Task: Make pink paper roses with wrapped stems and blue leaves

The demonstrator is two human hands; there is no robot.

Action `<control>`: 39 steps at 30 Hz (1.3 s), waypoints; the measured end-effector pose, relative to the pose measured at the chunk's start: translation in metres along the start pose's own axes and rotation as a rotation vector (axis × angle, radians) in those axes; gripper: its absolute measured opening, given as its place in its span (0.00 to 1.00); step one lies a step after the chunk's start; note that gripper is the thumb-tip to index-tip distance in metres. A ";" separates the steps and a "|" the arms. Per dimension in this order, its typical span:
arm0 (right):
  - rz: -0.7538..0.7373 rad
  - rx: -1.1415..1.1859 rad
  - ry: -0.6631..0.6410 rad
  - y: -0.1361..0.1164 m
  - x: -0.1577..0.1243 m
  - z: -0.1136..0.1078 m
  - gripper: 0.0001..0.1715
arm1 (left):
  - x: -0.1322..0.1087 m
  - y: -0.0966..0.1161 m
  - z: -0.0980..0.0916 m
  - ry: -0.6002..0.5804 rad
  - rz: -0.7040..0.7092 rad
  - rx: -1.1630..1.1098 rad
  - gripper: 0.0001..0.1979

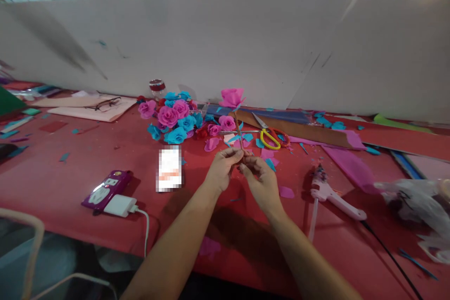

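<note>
Power strip (107, 190): purple, at 9 o'clock from the hands, with a white plug block (120, 205) just beside it and a cord running off the table edge.
Glasses (104, 103): at 10 o'clock, lying on pale paper sheets.
Flower pile (174, 119): pink and blue paper roses heaped at 11 o'clock, well apart from the hands.
Blurred card (169, 168): just left of the hands; nothing on it can be read.
Left hand (221, 168): fingertips pinched narrow on the lower end of the stem.
Stem (239, 133): thin and brownish, its long axis near upright, leaning slightly to 11 o'clock; it rises from the grip toward 12 o'clock.
Pink rose (232, 97): on top of the stem, above both hands.
Right hand (262, 180): fingers closed on the same lower end, touching the left hand's fingertips; both hands are equally near.
Scissors (269, 135): yellow and red handles, at 1 o'clock, lying flat.
Glue gun (328, 191): white and pink, at 3 o'clock, lying on the red table (52, 173).
Writing: none readable anywhere.
</note>
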State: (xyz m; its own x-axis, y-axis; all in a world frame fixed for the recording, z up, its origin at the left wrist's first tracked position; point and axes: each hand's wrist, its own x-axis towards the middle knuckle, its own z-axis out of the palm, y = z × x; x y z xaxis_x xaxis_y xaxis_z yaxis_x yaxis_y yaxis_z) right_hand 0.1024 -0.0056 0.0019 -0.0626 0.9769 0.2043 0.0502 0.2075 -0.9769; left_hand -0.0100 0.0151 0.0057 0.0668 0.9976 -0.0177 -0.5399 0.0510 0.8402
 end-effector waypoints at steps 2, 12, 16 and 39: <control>-0.001 -0.036 0.013 0.000 0.001 -0.001 0.08 | 0.001 0.000 -0.001 0.021 -0.008 -0.015 0.06; 0.039 0.024 -0.004 0.004 0.002 -0.001 0.11 | 0.001 0.002 0.001 -0.036 -0.065 -0.055 0.10; 0.082 0.117 -0.050 0.006 0.002 0.000 0.11 | 0.000 0.001 0.002 -0.034 -0.094 -0.049 0.10; 0.318 0.440 -0.159 -0.004 0.006 -0.005 0.11 | 0.004 0.005 -0.005 0.023 -0.130 -0.029 0.11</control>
State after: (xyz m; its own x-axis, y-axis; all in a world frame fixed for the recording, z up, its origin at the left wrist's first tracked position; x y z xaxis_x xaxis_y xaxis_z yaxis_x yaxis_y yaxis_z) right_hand 0.1068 -0.0007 0.0074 -0.2629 0.9613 -0.0828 -0.3272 -0.1696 -0.9296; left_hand -0.0164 0.0198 0.0070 0.1183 0.9834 -0.1379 -0.5521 0.1805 0.8140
